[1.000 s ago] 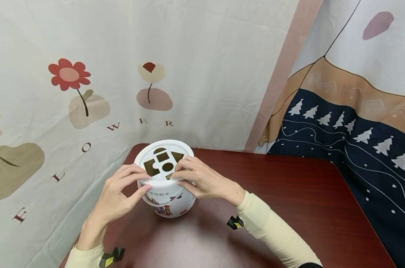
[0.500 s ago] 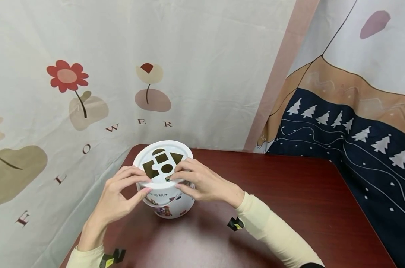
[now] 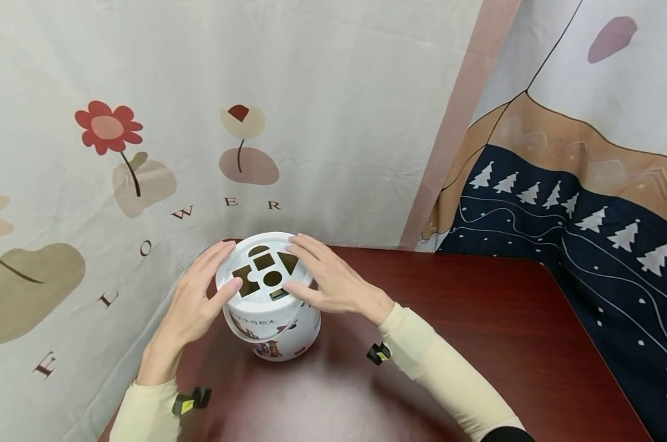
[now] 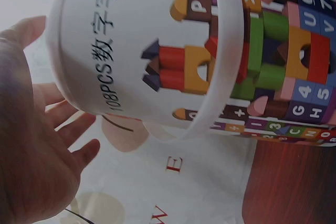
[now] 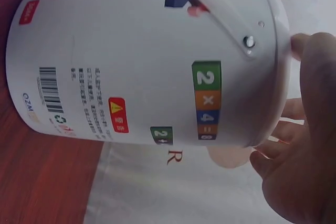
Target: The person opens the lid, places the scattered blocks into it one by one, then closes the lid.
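Observation:
A white printed toy-block bucket [image 3: 305, 328] stands upright on the table, with a white lid [image 3: 258, 301] on top that has several shaped holes. My left hand [image 3: 192, 301] lies along the lid's left side, fingers extended and thumb over the near rim. Opposite it, my right hand [image 3: 335, 279] reaches over the right edge with straight fingers, its thumb by the small slot. Colourful block pictures cover the bucket [image 4: 136, 19] in the left wrist view, and its white handle [image 4: 226, 66] hangs down the front. In the right wrist view, fingertips are partly hidden behind the lid rim.
The dark red table [image 3: 449, 319] extends to the right of the bucket. A pale curtain [image 3: 355, 123] with flower prints hangs behind and to the left. At the right hangs a navy cloth [image 3: 510, 245] with white trees.
Both hands have let go of the lid's front rim, where they were pinching, and shifted outward and back to its left and right sides. Their fingers have straightened. The bucket stays in place.

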Tool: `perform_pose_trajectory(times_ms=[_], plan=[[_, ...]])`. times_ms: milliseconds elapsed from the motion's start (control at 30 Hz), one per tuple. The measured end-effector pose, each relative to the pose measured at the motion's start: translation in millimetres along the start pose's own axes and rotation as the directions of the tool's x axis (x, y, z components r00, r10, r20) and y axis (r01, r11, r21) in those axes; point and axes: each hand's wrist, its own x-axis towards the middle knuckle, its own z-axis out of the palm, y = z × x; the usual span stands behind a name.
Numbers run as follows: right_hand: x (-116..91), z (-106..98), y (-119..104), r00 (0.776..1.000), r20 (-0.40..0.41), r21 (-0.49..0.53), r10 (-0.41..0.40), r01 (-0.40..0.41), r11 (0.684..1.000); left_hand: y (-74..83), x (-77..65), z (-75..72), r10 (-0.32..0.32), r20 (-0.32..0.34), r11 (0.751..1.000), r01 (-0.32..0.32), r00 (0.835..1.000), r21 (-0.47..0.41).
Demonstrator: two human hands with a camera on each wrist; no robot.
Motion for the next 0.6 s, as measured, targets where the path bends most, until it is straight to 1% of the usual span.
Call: perform_pose_trajectory(times_ms=[100, 233, 333, 433, 600], plan=[[2, 1, 3, 0.995, 0.079, 0.010, 0.068, -0.069, 0.998, -6.3, 0.7, 2.4, 0.008, 0.057, 1.000, -0.007, 0.998, -0.015], [5, 2, 6, 0.984, 0.142, 0.006, 0.104, -0.105, 0.994, -10.4, -1.7, 2.7, -0.010, 0.112, 1.000, 0.013, 0.994, -0.027], [6, 2, 8, 0.978, 0.167, -0.007, 0.125, -0.126, 0.992, -12.4, -3.0, 2.9, -0.018, 0.133, 0.999, 0.022, 0.991, -0.026], [7, 1, 10, 0.972, 0.186, -0.002, 0.144, -0.146, 0.989, -13.9, -3.4, 3.3, -0.013, 0.147, 1.000, 0.016, 0.989, -0.020], [7, 3, 13, 0.965, 0.213, 0.019, 0.151, -0.159, 0.987, -15.8, -4.0, 4.6, -0.008, 0.152, 1.000, 0.011, 0.988, -0.020]])
